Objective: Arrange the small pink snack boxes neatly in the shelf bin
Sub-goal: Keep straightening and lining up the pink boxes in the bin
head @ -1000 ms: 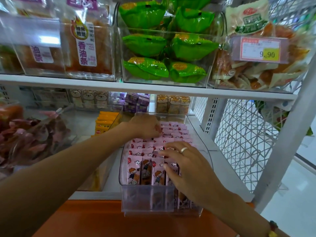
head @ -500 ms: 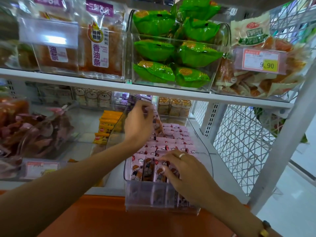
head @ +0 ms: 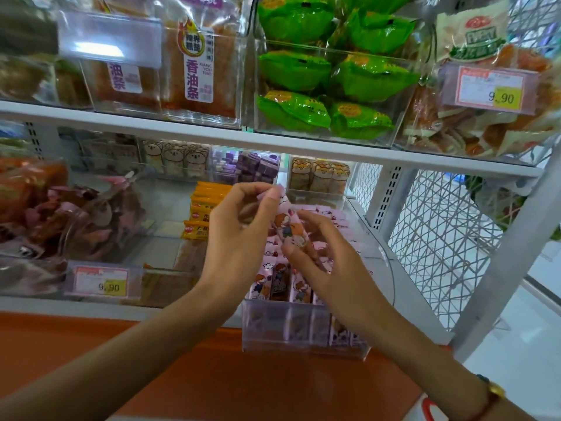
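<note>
Both forearms are bare to the lower frame edge, with no sleeve visible on either. The left hand [head: 239, 238] carries no ring, band or watch on the surfaces shown. The right hand [head: 331, 268] has a thin bracelet [head: 493, 398] at the wrist, made up of a red cord, a gold-coloured bead and a small dark bead beside it; no ring can be made out on its fingers.
</note>
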`<state>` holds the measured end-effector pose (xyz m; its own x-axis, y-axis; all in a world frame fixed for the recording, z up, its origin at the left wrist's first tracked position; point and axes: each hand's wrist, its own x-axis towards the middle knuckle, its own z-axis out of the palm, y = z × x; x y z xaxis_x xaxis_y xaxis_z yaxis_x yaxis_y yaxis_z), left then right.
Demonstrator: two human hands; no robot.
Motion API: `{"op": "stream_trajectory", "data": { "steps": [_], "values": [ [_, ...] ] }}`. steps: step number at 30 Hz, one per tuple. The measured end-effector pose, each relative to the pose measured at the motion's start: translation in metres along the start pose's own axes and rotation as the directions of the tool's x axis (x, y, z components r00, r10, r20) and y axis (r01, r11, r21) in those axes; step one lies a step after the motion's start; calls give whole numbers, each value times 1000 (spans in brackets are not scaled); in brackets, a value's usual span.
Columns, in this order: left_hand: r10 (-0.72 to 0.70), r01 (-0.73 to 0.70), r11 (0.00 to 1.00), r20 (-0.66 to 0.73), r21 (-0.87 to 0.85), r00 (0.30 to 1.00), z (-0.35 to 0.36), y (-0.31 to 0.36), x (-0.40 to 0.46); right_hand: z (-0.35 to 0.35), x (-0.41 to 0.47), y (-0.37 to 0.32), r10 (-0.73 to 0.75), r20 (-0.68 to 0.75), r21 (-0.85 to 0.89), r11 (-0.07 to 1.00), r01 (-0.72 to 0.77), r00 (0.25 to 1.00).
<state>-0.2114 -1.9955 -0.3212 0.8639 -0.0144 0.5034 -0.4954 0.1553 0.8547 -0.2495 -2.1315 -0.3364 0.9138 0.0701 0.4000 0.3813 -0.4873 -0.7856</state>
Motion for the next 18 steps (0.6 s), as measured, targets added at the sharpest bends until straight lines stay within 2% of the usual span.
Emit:
{"op": "stream_trajectory", "data": {
  "steps": [2, 3, 5, 7, 10, 12, 15, 18],
  "values": [
    [0, 0, 1000, 64, -2, 998, -1, -1, -3, 2, 3, 2, 51, -19, 93, 994, -49, 999],
    [8, -9, 1000, 98, 10, 995, -2, -1, -4, 1, 5, 2, 128, -42, 179, 977, -119, 991],
    [19, -30, 997, 157, 70, 987, -4, -4, -7, -1, 10, 7, 320, -27, 399, 872, -283, 947],
    [4, -40, 987, 222, 158, 975, -6, -6, -10, -3, 14, 11, 407, 24, 541, 762, -354, 913],
    [15, -120, 938, 310, 325, 951, -4, -9, -14, -4, 13, 10, 398, 71, 650, 677, -345, 915],
    [51, -185, 899, 323, 398, 945, -4, -11, -15, -3, 12, 8, 389, 70, 665, 668, -334, 918],
    [67, -197, 895, 316, 400, 946, -5, -13, -14, -7, 12, 9, 364, 76, 692, 651, -312, 928],
    [42, -186, 877, 315, 443, 948, -7, -16, -12, -13, 13, 8, 335, 121, 758, 577, -304, 935]
  ]
}}
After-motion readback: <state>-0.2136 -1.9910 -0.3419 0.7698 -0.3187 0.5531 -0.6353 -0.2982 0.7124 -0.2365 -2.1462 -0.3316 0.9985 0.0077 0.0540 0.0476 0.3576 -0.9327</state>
